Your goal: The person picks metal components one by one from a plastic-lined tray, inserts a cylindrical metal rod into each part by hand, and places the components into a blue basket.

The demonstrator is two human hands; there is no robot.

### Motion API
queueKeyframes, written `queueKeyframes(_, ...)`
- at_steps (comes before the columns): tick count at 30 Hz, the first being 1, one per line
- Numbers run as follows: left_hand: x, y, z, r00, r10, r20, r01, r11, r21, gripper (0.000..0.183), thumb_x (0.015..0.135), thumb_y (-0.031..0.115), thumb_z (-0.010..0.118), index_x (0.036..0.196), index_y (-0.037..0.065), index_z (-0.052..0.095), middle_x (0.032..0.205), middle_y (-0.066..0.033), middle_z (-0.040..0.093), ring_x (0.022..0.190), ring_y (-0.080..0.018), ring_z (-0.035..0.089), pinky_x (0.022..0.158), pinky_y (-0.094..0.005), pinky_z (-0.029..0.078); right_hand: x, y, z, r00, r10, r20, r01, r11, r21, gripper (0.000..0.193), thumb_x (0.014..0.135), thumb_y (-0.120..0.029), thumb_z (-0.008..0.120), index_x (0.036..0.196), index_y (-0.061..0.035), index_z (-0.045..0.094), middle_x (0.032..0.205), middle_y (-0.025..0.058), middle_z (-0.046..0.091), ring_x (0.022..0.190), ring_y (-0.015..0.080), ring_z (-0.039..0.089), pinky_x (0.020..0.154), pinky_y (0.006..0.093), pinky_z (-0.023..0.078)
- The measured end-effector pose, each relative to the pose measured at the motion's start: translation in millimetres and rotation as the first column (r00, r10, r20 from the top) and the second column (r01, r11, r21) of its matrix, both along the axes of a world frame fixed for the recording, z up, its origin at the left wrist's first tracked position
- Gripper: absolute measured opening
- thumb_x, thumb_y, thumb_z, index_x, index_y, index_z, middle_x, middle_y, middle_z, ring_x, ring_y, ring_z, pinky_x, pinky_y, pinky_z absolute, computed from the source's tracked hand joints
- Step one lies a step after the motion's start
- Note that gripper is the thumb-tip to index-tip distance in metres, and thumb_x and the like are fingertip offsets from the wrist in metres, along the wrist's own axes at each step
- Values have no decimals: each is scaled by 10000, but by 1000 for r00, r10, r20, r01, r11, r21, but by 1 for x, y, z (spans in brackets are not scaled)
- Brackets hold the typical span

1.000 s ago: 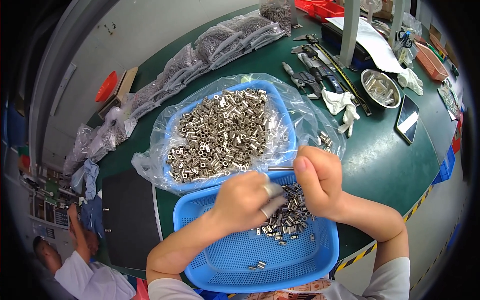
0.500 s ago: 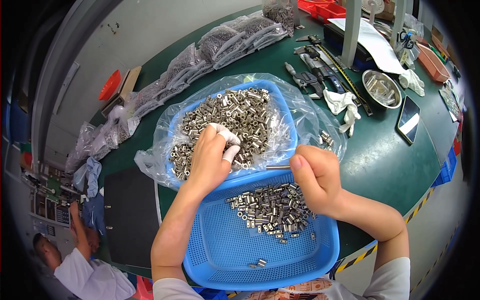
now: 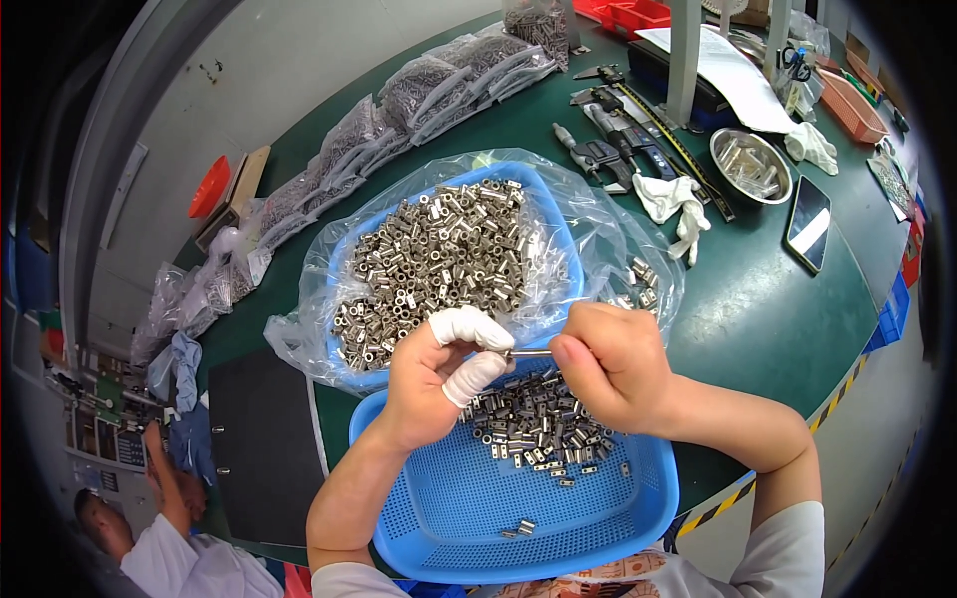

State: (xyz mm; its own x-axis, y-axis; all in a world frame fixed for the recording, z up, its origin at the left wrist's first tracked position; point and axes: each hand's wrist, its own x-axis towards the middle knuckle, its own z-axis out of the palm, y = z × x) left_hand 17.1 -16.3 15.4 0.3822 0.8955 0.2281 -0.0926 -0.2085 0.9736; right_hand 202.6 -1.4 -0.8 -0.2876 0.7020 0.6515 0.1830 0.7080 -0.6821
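Observation:
My left hand (image 3: 419, 389), with white finger cots (image 3: 473, 379) on thumb and fingers, pinches a small metal sleeve (image 3: 508, 358), mostly hidden by the fingertips. My right hand (image 3: 620, 367) is closed in a fist round a thin steel rod (image 3: 535, 353). The rod's end meets the sleeve; whether it is inside the bore I cannot tell. Both hands hover above the near blue perforated basket (image 3: 449, 558), where a heap of metal sleeves with small side holes (image 3: 543, 424) lies. Beyond it, a plastic-lined blue basket (image 3: 566, 224) holds many similar sleeves (image 3: 439, 254).
Bagged metal parts (image 3: 419, 90) line the far left edge. Calipers (image 3: 638, 140), a white glove (image 3: 670, 204), a steel bowl (image 3: 750, 164) and a phone (image 3: 808, 227) lie at right. A black folder (image 3: 264, 448) sits left. A co-worker (image 3: 189, 558) is at lower left.
My left hand has come out of the far basket's heap, toward me and right, with a sleeve now at the rod's end. My right hand has shifted slightly left and toward me, still gripping the rod.

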Motion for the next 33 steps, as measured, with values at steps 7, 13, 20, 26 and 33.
queueKeyframes(7, 2, 0, 0, 1000, 24, -4, -24, 1000, -16, 132, 783, 36, 559, 899, -4, 513, 875, -67, 528, 790, -135, 541, 715, -260, 461, 0, 0, -1, 1000, -3, 30, 1, 999, 53, 186, 739, -99, 563, 608, -42, 444, 508, 84, 443, 408, 256, 469, 351, 333, 334)
queueKeyframes(13, 3, -3, -3, 1000, 31, 6, -31, 999, 18, 126, 775, 21, 565, 887, -11, 518, 862, -80, 543, 784, -144, 555, 709, -265, 477, 0, -3, -1, 994, -49, 98, 35, 990, 135, 225, 725, -120, 584, 594, -51, 415, 516, 73, 417, 386, 243, 449, 338, 323, 329)
queueKeyframes(20, 11, -9, -2, 993, 118, -2, -117, 991, 62, 112, 770, 20, 571, 867, -11, 525, 846, -91, 568, 767, -152, 570, 693, -266, 480, 1, -9, 7, 975, -138, 172, 95, 966, 240, 249, 696, -129, 604, 578, -64, 395, 505, 63, 390, 370, 219, 438, 331, 315, 330)
queueKeyframes(26, 7, -1, 12, 862, 290, -416, -122, 915, 385, 234, 679, 83, 660, 888, 19, 577, 751, -77, 585, 684, -169, 576, 598, -267, 460, -4, -1, -2, 988, -118, 95, 105, 985, 135, 236, 703, -141, 597, 577, -63, 412, 505, 66, 420, 375, 240, 448, 333, 322, 338)
queueKeyframes(33, 3, 4, 18, 654, 526, -544, 81, 666, 741, 238, 591, 73, 692, 821, 87, 634, 678, -44, 487, 621, -186, 483, 520, -274, 389, 0, -1, 0, 996, -36, 75, 24, 987, 157, 205, 720, -102, 558, 576, -54, 420, 500, 73, 410, 375, 252, 437, 334, 332, 325)
